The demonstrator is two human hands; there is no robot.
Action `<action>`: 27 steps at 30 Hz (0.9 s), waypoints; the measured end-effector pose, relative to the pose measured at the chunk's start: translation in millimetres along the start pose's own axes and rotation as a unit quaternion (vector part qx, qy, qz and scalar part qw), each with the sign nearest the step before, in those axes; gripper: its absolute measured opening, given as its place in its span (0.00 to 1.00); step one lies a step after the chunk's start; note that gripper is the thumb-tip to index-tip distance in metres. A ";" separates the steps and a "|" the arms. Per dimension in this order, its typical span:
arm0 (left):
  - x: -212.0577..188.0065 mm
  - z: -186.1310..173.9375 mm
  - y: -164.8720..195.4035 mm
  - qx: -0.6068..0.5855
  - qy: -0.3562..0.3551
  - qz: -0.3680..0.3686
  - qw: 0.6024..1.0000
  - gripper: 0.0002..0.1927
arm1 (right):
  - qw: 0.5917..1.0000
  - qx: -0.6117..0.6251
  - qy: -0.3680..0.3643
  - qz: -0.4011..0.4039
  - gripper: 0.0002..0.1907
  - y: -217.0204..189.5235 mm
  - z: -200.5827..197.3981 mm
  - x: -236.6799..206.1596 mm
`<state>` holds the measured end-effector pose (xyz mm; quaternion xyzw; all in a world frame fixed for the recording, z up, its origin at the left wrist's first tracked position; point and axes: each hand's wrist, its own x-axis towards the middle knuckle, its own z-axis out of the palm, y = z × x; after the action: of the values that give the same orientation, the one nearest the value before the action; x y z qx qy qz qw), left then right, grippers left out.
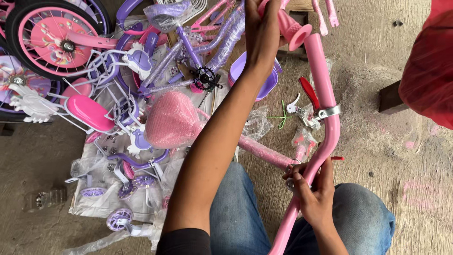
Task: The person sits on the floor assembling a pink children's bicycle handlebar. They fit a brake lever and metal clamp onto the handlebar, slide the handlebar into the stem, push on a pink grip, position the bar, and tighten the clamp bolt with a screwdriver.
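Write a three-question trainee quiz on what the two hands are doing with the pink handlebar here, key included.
1. True or false: the left hand grips the pink handlebar near its pink grip.
2. Where is the right hand? A. on the purple basket B. at the handlebar's lower bend C. on a wheel
3. Fill in: a red brake lever sits by a silver ____ on the bar.

Key: 1 true. 2 B. 3 clamp.
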<state>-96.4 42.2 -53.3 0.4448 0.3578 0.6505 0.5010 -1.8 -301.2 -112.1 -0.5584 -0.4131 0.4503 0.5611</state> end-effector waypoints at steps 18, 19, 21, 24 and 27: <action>-25.8 50.2 14.5 -0.121 -0.175 -0.035 0.977 0.16 | 1.000 0.013 0.019 0.006 0.28 -6.0 1.6 21.3; -34.9 52.3 16.1 -0.123 -0.167 -0.041 0.977 0.16 | 1.000 0.004 0.023 -0.005 0.29 -6.5 1.1 22.4; -50.5 54.3 20.0 -0.136 -0.163 -0.037 0.977 0.17 | 0.999 -0.014 0.028 -0.033 0.30 -6.5 0.3 26.6; -73.6 55.8 24.0 -0.159 -0.155 -0.046 0.974 0.18 | 0.999 -0.004 0.037 -0.009 0.32 -5.3 -1.7 25.7; -89.1 54.4 27.9 -0.181 -0.163 -0.071 0.967 0.18 | 0.999 0.031 0.030 -0.006 0.32 -2.1 -1.4 20.5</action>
<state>-45.6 -49.9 -28.5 0.4200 0.1779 0.5861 0.6697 4.8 -281.7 -110.9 -0.5516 -0.3852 0.4428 0.5926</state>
